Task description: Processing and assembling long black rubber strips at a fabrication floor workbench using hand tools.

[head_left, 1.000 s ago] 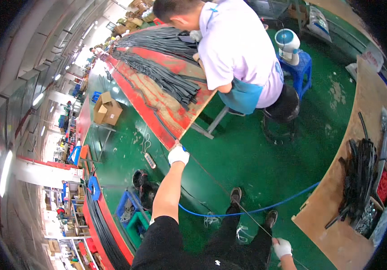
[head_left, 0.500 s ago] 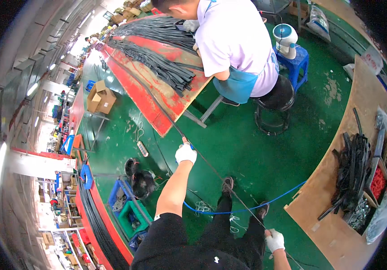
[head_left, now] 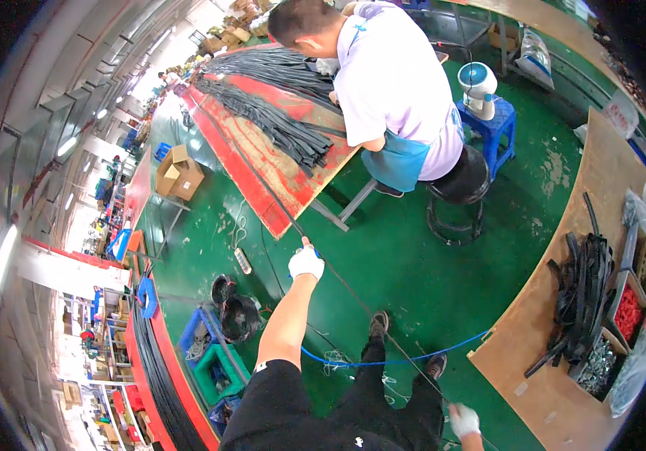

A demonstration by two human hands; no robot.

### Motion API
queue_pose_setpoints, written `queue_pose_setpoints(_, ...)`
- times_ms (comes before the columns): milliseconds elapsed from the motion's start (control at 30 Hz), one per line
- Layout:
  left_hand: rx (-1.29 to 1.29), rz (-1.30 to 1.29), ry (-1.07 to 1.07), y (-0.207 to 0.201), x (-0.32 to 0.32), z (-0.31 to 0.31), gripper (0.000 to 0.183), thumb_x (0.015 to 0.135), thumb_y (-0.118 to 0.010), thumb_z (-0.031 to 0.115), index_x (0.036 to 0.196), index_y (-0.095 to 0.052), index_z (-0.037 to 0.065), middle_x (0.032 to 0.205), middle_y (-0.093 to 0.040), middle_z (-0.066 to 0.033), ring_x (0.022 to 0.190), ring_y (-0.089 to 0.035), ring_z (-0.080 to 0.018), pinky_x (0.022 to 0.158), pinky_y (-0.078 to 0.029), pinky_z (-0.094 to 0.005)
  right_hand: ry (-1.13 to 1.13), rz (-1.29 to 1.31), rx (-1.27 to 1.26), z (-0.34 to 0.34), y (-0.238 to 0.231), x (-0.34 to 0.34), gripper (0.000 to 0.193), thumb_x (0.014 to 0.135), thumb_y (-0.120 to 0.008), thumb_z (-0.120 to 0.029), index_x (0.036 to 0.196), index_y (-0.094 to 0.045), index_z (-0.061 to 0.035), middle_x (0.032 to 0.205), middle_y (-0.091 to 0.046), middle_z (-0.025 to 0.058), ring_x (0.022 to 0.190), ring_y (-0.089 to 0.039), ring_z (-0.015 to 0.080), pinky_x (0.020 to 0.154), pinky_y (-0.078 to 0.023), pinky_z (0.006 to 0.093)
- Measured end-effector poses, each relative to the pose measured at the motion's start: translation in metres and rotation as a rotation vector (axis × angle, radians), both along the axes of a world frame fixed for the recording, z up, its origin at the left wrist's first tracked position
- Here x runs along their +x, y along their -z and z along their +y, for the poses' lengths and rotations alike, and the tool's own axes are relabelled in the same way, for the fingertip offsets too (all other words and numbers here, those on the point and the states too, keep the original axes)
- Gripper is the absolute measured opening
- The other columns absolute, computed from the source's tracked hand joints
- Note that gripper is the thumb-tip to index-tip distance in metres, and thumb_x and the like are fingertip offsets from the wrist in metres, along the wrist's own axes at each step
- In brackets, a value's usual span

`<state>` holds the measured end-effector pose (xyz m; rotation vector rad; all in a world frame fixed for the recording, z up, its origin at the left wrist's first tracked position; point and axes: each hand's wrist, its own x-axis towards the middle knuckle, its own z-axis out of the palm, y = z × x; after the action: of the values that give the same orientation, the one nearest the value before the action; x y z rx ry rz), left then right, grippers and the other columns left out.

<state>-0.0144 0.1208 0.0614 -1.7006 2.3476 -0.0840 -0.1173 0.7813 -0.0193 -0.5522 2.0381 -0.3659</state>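
Note:
My left hand (head_left: 306, 262), in a white glove with bare fingertips, is closed around a long thin dark strip (head_left: 364, 302) ahead of my body. A bit of blue shows at that glove. My right hand (head_left: 464, 421), also gloved in white, is closed on the same strip low at the right, beside my leg. Between the hands the strip runs taut and slanting. Beyond my left hand it continues along the edge of a worn red table (head_left: 214, 134). Bundles of black strips (head_left: 278, 124) lie on that table.
A co-worker in a light shirt (head_left: 405, 83) sits on a black stool (head_left: 462, 180) at the table. A blue hose (head_left: 413, 361) crosses before my legs. At right, a wooden table (head_left: 514, 361) holds black strips and bins. Buckets (head_left: 240, 316) and a green crate (head_left: 217, 373) stand left.
The view has shifted slightly, so the table and co-worker sit a little lower and further right. Both hands keep hold of the strip, and my right hand appears slightly lower.

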Motion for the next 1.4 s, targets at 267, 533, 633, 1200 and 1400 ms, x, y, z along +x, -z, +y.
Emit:
queue_pose_setpoints(267,0.047,-0.029,0.060,0.012,-0.008,0.026,0.088,0.089,-0.069,0.028,0.165,-0.031,0.005,0.122,-0.069,-0.0223,0.106,-0.073,-0.0372,0.091,-0.059,-0.0449,0.048,0.070,-0.070,-0.049,-0.008,0.011,0.049,0.104,-0.050,-0.050,0.100,-0.074,-0.0071,0.097,-0.073,0.0273,0.097,-0.069,0.0501,0.086,-0.054,0.0578)
queue_pose_setpoints(533,0.054,-0.040,0.040,0.002,-0.010,0.017,0.086,0.089,-0.066,0.026,0.165,-0.032,0.005,0.124,-0.069,-0.0234,0.107,-0.073,-0.0379,0.092,-0.059,-0.0454,0.039,-0.088,0.007,0.088,0.024,0.002,0.044,0.103,-0.053,-0.045,0.110,-0.078,-0.0099,0.103,-0.075,0.0253,0.101,-0.071,0.0442,0.090,-0.055,0.0538)
queue_pose_setpoints(633,0.050,-0.034,0.060,0.007,-0.005,0.032,0.082,0.090,-0.064,0.026,0.164,-0.034,0.005,0.123,-0.069,-0.0230,0.106,-0.073,-0.0380,0.092,-0.059,-0.0458,0.059,0.035,-0.036,-0.008,-0.002,0.004,0.044,0.103,-0.052,-0.046,0.109,-0.078,-0.0114,0.103,-0.074,0.0246,0.102,-0.071,0.0446,0.090,-0.055,0.0522)
queue_pose_setpoints(1200,0.047,-0.107,0.064,0.003,-0.017,0.057,0.081,0.092,-0.061,0.027,0.164,-0.032,0.004,0.126,-0.069,-0.0241,0.108,-0.073,-0.0387,0.094,-0.059,-0.0461,0.149,0.044,-0.389,-0.118,-0.044,0.007,0.040,0.102,-0.058,-0.044,0.106,-0.075,-0.0077,0.097,-0.074,0.0228,0.094,-0.069,0.0481,0.084,-0.055,0.0532)
queue_pose_setpoints(1400,0.068,-0.125,0.024,0.011,-0.005,0.029,0.078,0.093,-0.061,0.028,0.163,-0.035,0.006,0.129,-0.068,-0.0239,0.113,-0.071,-0.0383,0.097,-0.057,-0.0456,0.137,-0.161,-0.052,0.086,0.004,0.000,0.040,0.100,-0.059,-0.042,0.102,-0.075,-0.0059,0.097,-0.074,0.0237,0.095,-0.071,0.0448,0.085,-0.055,0.0531)
